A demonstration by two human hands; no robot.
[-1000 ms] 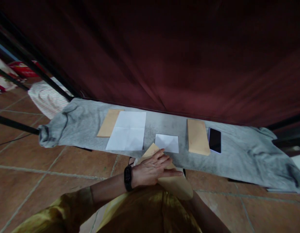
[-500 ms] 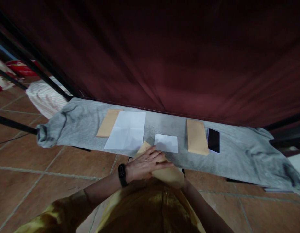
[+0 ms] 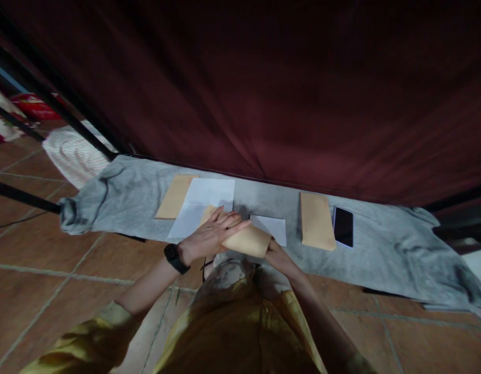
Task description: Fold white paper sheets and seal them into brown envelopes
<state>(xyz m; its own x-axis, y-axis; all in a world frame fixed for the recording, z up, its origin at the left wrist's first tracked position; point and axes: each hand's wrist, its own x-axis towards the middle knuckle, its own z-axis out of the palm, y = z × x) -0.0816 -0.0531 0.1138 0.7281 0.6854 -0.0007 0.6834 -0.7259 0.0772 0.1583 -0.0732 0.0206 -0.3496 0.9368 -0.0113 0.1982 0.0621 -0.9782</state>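
A tan paper envelope [image 3: 249,242] is held up in front of me, over the front of the cloth-covered bench. My left hand [image 3: 212,232], with a black band at its wrist, lies across the envelope with fingers stretched out flat. My right hand [image 3: 272,250] reaches into the envelope's mouth, so its fingers are hidden and only the wrist end shows. Behind the envelope lies an unfolded white sheet [image 3: 211,192], partly covered by my left hand. A smaller white paper [image 3: 275,227] rests just beyond the envelope's right side, partly covered by it.
Grey cloth [image 3: 125,197] drapes the bench. One tan envelope [image 3: 174,197] lies partly beneath the white sheet, another tan envelope [image 3: 317,221] to the right. Beside that is a phone [image 3: 343,227]. A dark red curtain [image 3: 264,104] hangs behind; black metal bars [image 3: 26,196] stand left.
Both hands have moved forward and left with the envelope, away from my body and over the bench edge. The other papers and the phone have stayed in place.
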